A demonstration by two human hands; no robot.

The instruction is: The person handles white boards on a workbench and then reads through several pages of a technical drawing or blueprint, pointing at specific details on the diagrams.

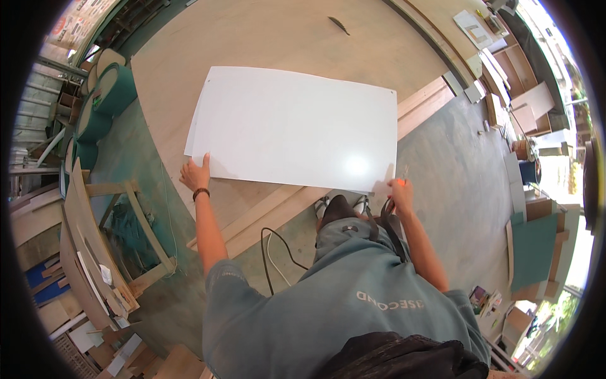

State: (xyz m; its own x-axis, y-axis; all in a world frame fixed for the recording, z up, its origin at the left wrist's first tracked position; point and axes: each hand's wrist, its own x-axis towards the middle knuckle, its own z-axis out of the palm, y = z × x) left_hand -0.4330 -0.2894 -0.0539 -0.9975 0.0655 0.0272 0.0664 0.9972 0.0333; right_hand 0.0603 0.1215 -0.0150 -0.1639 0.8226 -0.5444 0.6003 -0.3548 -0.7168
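Observation:
A white rectangular sheet (297, 126) lies on the large wooden board in front of me, with another white sheet (193, 136) showing under its left edge. My left hand (196, 174) is at the near left corner of the sheets, thumb and fingers apart, touching the edges. At the near right corner, my right hand (401, 194) is closed around a small tool with an orange part (402, 182). Its tip is too small to make out. A dark strap (392, 230) hangs just below that hand.
The wooden board (265, 44) carries a dark curved piece (339, 25) at its far side. Wooden strips (265, 218) run beneath the sheets. A black cable (264, 256) lies by my legs. On the left stand a wooden frame (148, 221) and green curved forms (117, 88); boards (533, 252) lean at right.

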